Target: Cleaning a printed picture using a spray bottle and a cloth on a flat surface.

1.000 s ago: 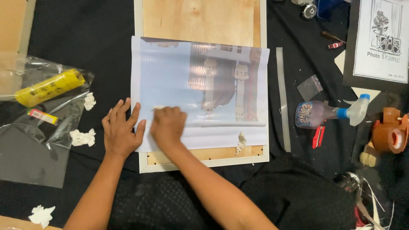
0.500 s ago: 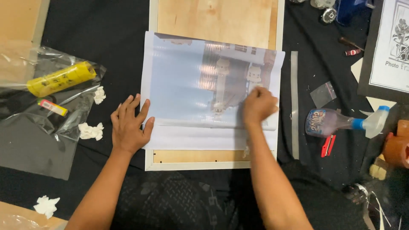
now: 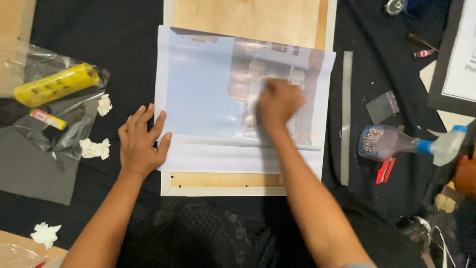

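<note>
My right hand (image 3: 278,101) is curled into a loose fist, pressed down on the glossy printed sheet (image 3: 208,94); whether anything is bunched inside it I cannot tell, since the hand is blurred. My left hand (image 3: 141,141) lies flat, fingers spread and gripping nothing, its fingertips on the sheet's left edge. The sheet lies over a white-framed wooden board (image 3: 248,20), its lower strip a plain white backing (image 3: 223,161) just above the frame's bottom rail.

All this rests on a black cloth (image 3: 99,34) spread over the floor. To my left are a clear plastic bag (image 3: 54,124) with a yellow tube (image 3: 55,84) on it and crumpled white tissues (image 3: 95,148). To my right a spray bottle (image 3: 396,143) lies on its side near a red cutter (image 3: 383,170) and a clear strip (image 3: 346,114).

A black-bordered print is cut off at the top right corner, and the clutter at the lower right is too blurred to name.

Half a second ago my right fist was near the sheet's right edge; it has slid left and up toward the middle. My left hand has kept its place.
</note>
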